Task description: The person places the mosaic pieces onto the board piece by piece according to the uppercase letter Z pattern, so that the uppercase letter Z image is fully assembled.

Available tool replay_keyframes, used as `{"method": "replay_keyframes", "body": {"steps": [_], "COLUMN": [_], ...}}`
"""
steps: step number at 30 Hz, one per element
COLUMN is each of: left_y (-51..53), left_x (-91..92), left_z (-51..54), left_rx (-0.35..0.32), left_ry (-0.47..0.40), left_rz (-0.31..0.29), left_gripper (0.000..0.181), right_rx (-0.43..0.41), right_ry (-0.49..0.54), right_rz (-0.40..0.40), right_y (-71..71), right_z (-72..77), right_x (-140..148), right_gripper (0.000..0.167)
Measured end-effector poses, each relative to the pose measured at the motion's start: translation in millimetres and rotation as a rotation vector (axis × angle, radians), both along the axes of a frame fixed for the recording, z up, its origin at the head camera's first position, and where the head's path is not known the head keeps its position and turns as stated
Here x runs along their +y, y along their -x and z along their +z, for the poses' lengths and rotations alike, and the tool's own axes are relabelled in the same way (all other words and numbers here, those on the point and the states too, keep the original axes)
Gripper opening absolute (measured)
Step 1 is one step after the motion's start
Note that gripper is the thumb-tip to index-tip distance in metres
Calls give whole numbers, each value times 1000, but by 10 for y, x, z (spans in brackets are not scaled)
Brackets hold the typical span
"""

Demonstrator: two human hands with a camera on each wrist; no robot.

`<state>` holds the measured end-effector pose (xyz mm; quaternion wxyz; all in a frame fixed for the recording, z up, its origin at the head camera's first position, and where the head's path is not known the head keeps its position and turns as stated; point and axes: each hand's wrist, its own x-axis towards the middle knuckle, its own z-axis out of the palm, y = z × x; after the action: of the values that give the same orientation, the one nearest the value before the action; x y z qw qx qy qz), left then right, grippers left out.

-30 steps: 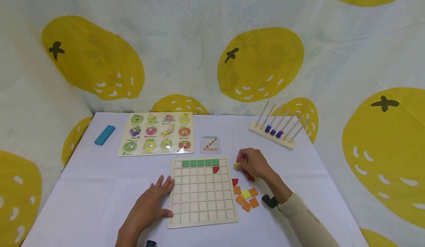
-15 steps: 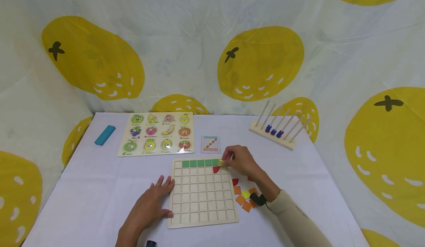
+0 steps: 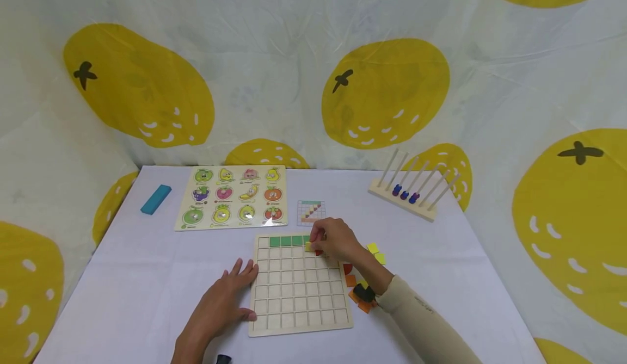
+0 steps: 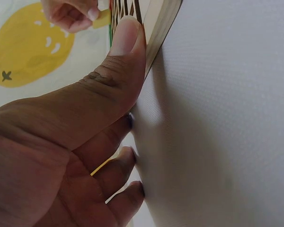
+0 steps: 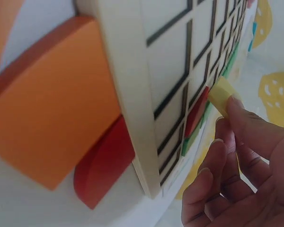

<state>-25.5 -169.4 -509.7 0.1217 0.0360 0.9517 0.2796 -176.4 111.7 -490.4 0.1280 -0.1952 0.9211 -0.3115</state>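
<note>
Head view: the right hand point(image 3: 335, 239), near the center of the frame, is pinching a yellow tile point(image 3: 308, 246) between thumb and fingers. This tile is hanging tilted over the upper part of a gridded wooden board point(image 3: 294, 285), just left of a red piece point(image 3: 318, 253) that is sitting in a square and partly hiding behind the fingers; whether the tile is touching the board I cannot tell. Green tiles point(image 3: 286, 241) are filling squares along the board's top row. At lower left of center, the left hand point(image 3: 217, 301) is spreading its fingers wide, with the thumb and fingertips resting at the board's left edge and gripping nothing.

Right of the board, another red piece point(image 3: 348, 269) and orange tiles point(image 3: 350, 281) are lying on the white-covered desk point(image 3: 122, 277), with loose yellow tiles point(image 3: 373, 248) lying beyond the forearm. A black object point(image 3: 363, 292) at the right wrist is covering some of the pieces.

Farther up the frame, a pattern card point(image 3: 311, 213) is lying just above the board, a fruit puzzle point(image 3: 232, 198) is lying left of it, a blue block point(image 3: 156, 199) is lying at far left, and a pegged bead stand point(image 3: 404, 201) is standing at right.
</note>
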Motion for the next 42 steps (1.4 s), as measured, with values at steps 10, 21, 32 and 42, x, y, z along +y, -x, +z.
{"method": "replay_keyframes", "body": {"steps": [10,21,32,42], "left_y": [3,24,13,6], "left_x": [10,24,-2,-6], "left_z": [6,2,0,-3], "left_rx": [7,19,24,17], "left_ry": [-5,-16,-20,-16], "left_rz": [-4,-14,-26,-21], "left_gripper": [112,112,110,111], "right_rx": [4,-5,-44,-131], "right_ry": [-43,-8,-42,-47], "right_rz": [30,62,-77,-67], "right_y": [7,45,97,-21], "right_z": [-44,42,119,34], "right_x": [-52,129,628,936], "right_gripper": [16,12,13,15]}}
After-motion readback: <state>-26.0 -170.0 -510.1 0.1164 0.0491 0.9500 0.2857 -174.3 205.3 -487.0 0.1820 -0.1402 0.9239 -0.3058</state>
